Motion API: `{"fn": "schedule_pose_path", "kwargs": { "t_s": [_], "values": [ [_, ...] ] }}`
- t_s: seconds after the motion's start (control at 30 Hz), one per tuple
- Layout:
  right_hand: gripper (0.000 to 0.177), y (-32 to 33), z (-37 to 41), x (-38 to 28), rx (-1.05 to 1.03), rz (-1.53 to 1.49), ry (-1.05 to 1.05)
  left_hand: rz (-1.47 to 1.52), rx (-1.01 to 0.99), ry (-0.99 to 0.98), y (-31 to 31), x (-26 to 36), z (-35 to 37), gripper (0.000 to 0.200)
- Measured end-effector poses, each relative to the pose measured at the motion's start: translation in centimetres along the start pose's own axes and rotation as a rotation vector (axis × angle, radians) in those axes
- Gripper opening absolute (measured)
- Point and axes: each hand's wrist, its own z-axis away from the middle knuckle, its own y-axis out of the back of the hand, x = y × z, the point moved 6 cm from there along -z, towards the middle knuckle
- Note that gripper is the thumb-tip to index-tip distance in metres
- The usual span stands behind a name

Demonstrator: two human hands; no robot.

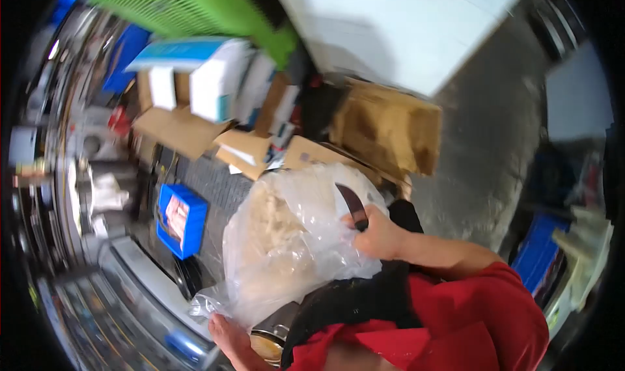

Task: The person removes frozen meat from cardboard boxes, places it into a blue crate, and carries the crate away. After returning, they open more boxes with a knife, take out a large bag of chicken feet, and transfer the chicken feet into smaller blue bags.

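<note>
A large clear plastic bag with pale, beige contents bulges in front of my body. At its lower left corner, my left hand is closed on the gathered plastic. My right hand is wrapped round the handle of a knife, whose dark blade points up and away over the bag. The knuckles of that hand lie against the bag's right side. What fills the bag shows only blurred through the plastic.
Beyond the bag are opened cardboard boxes and a white-and-blue carton. A blue crate with pinkish contents stands left on the floor. A white panel and a green slatted object are at the top. Blurred shelving lines the left.
</note>
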Motion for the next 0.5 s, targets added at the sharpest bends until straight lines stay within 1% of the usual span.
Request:
{"fn": "schedule_pose_path", "kwargs": {
  "t_s": [0.07, 0.1, 0.13, 0.17, 0.2, 0.23, 0.27, 0.3, 0.33, 0.37, 0.4, 0.43, 0.47, 0.5],
  "values": [
    [0.029, -6.5, -3.1, 2.7, -0.113, 0.026, -0.027, 1.18, 0.081, 0.892, -3.8, -6.9, 3.0, 0.028],
    [0.028, -8.8, -2.9, 2.2, -0.001, 0.042, -0.121, 0.974, 0.042, 0.881, -3.9, -9.7, 4.3, 0.03],
    [0.026, -11.0, -2.8, 1.2, 0.119, 0.057, -0.201, 0.893, -0.004, 0.885, -4.8, -12.5, 5.1, 0.033],
    [0.032, -13.9, -3.4, 0.3, 0.032, 0.002, -0.161, 0.923, 0.021, 0.914, -4.7, -14.5, 5.5, 0.032],
    [0.039, -14.8, -3.9, -0.5, 0.002, 0.096, -0.298, 0.94, 0.045, 0.942, -4.8, -15.2, 6.0, 0.031],
    [0.038, -15.7, -5.3, 0.8, 0.031, 0.15, -0.291, 0.952, 0.072, 0.989, -4.8, -16.6, 6.5, 0.031],
    [0.037, -17.4, -6.6, 1.2, 0.063, 0.205, -0.282, 1.047, 0.044, 1.025, -5.3, -18.0, 7.0, 0.031],
    [0.037, -19.0, -7.7, 1.4, 0.029, 0.239, -0.286, 1.129, 0.015, 1.057, -5.8, -19.0, 7.5, 0.03],
    [0.035, -21.0, -8.4, 0.4, 0.067, 0.24, -0.244, 1.123, 0.036, 1.094, -6.0, -20.6, 8.3, 0.03],
    [0.033, -23.1, -8.6, -0.6, 0.108, 0.233, -0.204, 0.941, -0.028, 1.065, -5.8, -22.5, 9.0, 0.03],
    [0.033, -25.2, -8.8, -1.3, 0.08, 0.246, -0.21, 0.76, -0.094, 1.031, -5.7, -24.4, 9.9, 0.03],
    [0.032, -27.0, -9.1, -2.4, 0.009, 0.368, -0.199, 0.759, -0.137, 0.995, -6.1, -26.2, 11.0, 0.032],
    [0.032, -28.8, -9.1, -3.9, -0.059, 0.491, -0.183, 0.756, -0.126, 1.02, -5.7, -27.5, 11.5, 0.032],
    [0.032, -31.4, -8.5, -5.8, -0.096, 0.469, -0.203, 0.766, -0.117, 1.104, -5.5, -28.5, 11.9, 0.032]
  ]
}}
